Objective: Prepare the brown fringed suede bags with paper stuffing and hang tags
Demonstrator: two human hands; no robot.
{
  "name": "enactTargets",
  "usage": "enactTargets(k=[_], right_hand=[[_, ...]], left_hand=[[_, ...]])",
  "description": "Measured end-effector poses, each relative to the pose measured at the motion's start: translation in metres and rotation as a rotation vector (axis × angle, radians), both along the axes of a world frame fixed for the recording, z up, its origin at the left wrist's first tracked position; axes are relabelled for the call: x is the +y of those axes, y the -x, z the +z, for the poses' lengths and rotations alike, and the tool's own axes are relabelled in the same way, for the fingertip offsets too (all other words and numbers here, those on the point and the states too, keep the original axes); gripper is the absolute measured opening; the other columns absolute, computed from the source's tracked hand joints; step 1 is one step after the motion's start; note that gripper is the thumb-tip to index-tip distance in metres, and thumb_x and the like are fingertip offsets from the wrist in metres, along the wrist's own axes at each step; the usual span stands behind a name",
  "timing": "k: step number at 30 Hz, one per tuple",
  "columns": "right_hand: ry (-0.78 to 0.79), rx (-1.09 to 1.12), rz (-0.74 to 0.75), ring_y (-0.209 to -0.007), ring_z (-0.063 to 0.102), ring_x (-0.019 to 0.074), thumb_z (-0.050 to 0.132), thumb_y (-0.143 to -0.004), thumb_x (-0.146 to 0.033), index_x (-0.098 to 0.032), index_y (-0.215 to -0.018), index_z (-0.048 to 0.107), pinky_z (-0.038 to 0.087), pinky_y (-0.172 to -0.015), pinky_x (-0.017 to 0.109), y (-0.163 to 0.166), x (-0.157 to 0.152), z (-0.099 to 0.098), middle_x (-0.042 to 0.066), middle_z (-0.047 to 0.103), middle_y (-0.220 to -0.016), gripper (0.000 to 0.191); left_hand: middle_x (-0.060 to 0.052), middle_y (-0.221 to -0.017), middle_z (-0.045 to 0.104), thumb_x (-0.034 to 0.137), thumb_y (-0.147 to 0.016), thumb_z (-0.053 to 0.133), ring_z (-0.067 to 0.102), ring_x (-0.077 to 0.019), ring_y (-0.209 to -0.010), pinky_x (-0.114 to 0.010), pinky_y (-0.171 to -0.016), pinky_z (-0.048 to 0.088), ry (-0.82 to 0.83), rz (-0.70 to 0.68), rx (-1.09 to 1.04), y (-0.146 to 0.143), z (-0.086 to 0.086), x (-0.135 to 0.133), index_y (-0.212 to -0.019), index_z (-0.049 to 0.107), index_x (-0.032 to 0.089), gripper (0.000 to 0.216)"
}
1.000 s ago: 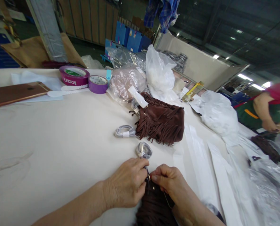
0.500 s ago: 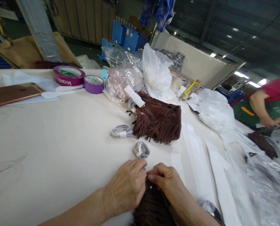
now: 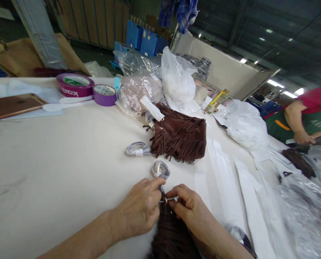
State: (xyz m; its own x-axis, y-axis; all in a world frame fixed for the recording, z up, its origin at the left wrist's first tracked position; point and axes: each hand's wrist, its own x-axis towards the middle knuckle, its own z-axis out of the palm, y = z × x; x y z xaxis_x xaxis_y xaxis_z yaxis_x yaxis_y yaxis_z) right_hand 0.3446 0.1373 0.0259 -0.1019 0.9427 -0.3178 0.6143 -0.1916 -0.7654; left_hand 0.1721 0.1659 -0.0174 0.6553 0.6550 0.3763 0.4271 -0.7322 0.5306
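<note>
A dark brown fringed bag (image 3: 172, 237) lies at the front edge of the view, partly hidden by my hands. My left hand (image 3: 140, 208) is closed on its upper left side, fingers curled beside a small metal ring (image 3: 165, 200). My right hand (image 3: 189, 203) pinches a thin white strip (image 3: 172, 199) at that ring. Just beyond my fingers lies a coiled strap (image 3: 160, 169) in grey wrapping, its end running down toward the ring. Farther back sits a second brown fringed bag (image 3: 180, 135), with another wrapped strap coil (image 3: 138, 149) at its left.
Purple tape rolls (image 3: 104, 95), a phone (image 3: 14, 106) and white serrated strips (image 3: 68, 105) lie at the back left. Plastic-wrapped goods (image 3: 139, 91) and white bags (image 3: 178, 79) stand behind. Clear plastic (image 3: 306, 216) covers the right side. Another person's arm (image 3: 297, 120) shows at far right.
My hands have parted slightly, the left shifting a little left. The metal ring and the thin white strip now show between them. The whole view has shifted slightly.
</note>
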Motion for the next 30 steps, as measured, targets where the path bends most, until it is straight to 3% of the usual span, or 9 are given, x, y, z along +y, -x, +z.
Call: enactTargets(k=[4,8,13,17,23,26,30], right_hand=[[0.003,0.009,0.009,-0.065,0.051,0.0136,0.047,-0.071,-0.016,-0.016,-0.080,0.063,0.039,-0.061,0.026,-0.001,0.000,0.002,0.003,0.055,-0.079,0.019],[-0.006,0.013,0.005,-0.067,0.052,0.0136,0.047,-0.071,-0.014,-0.017,-0.080,0.063,0.039,-0.062,0.025,-0.003,-0.001,0.003,0.002,0.056,-0.079,0.019],[0.023,-0.042,0.005,-0.056,0.047,0.0106,0.044,-0.082,-0.022,-0.016,-0.070,0.059,0.036,-0.053,0.022,0.004,0.004,0.009,0.000,0.053,-0.071,0.020],[-0.020,-0.227,0.077,-0.063,0.052,0.0139,0.044,-0.087,-0.029,-0.016,-0.061,0.057,0.036,-0.059,0.024,0.011,0.012,0.009,0.003,0.056,-0.066,0.031],[-0.035,-0.309,0.170,-0.074,0.059,0.0167,0.052,-0.081,-0.018,-0.015,-0.073,0.069,0.039,-0.067,0.024,0.017,0.019,0.008,0.008,0.065,-0.076,0.019],[-0.007,-0.347,0.169,-0.069,0.058,0.0164,0.053,-0.080,-0.018,-0.015,-0.070,0.069,0.038,-0.063,0.024,0.020,0.021,0.011,0.007,0.065,-0.071,0.020],[-0.028,-0.395,0.166,-0.054,0.050,0.0138,0.043,-0.086,-0.028,-0.015,-0.055,0.061,0.031,-0.052,0.025,0.026,0.023,0.009,0.004,0.057,-0.054,0.038]], left_hand=[[-0.013,-0.107,0.052,0.010,-0.065,0.044,0.050,-0.0246,-0.099,-0.038,-0.076,0.045,-0.029,-0.004,0.019,0.004,0.011,0.000,-0.073,0.047,0.017,0.011],[-0.009,-0.085,0.052,0.019,-0.076,0.047,0.048,-0.0237,-0.080,-0.038,-0.066,0.041,-0.061,0.003,0.128,0.004,0.023,0.000,-0.078,0.049,0.017,0.004],[-0.003,-0.073,0.053,0.012,-0.085,0.036,0.047,-0.0178,-0.068,-0.034,-0.063,0.034,-0.047,-0.087,0.201,0.000,0.011,0.003,-0.074,0.048,0.017,0.017],[-0.002,-0.072,0.053,0.008,-0.084,0.035,0.046,-0.0158,-0.065,-0.032,-0.062,0.032,-0.024,-0.099,0.178,-0.001,0.000,0.005,-0.074,0.046,0.017,0.017],[-0.001,-0.070,0.055,0.007,-0.075,0.044,0.050,-0.0162,-0.066,-0.031,-0.063,0.033,0.056,-0.141,0.269,0.003,0.010,0.008,-0.069,0.044,0.018,0.013],[-0.001,-0.071,0.057,0.007,-0.074,0.046,0.052,-0.0168,-0.067,-0.031,-0.065,0.034,0.138,-0.157,0.340,0.004,0.014,0.010,-0.067,0.044,0.018,0.013],[0.000,-0.070,0.059,0.006,-0.072,0.047,0.054,-0.0164,-0.066,-0.030,-0.064,0.035,0.203,-0.141,0.351,0.005,0.018,0.013,-0.066,0.045,0.018,0.013]])
